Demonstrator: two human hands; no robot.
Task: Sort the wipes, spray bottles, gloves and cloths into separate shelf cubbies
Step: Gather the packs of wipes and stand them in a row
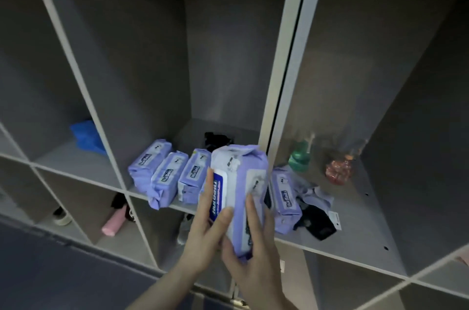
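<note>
**Ana:** At the front edge of the middle cubby (203,132), both hands are clamped on one purple wipes pack (239,190). The left hand (203,228) presses its labelled face with fingers fairly straight and the thumb curled round the front; the right hand (250,253) cups the bottom end, fingers up its side.

**Ben:** Where does it belong?

**Ana:** My guess is beside the three shelved packs (165,177) standing in a row in that same cubby. The held one is upright, in front of the divider post (284,81), not yet on the shelf.

**Ben:** What could spoil it?

**Ana:** The free slot at the row's right end looks tight. Pushed in crooked, the pack could nudge its neighbour, and those packs already lean near the shelf lip, so one might tip out. A black cloth (215,139) lies behind the row; shoving deep could trap it among wipes.

**Ben:** Anything else?

**Ana:** The wrapper looks soft and slick, so easing one hand off early might let it slide. Also, a stray pack (285,198) sits in the right cubby (368,220), touching a dark cloth (317,223), with a green spray bottle (300,157) and a reddish bottle (338,170) behind. That cubby remains mixed, I'd judge.
</note>
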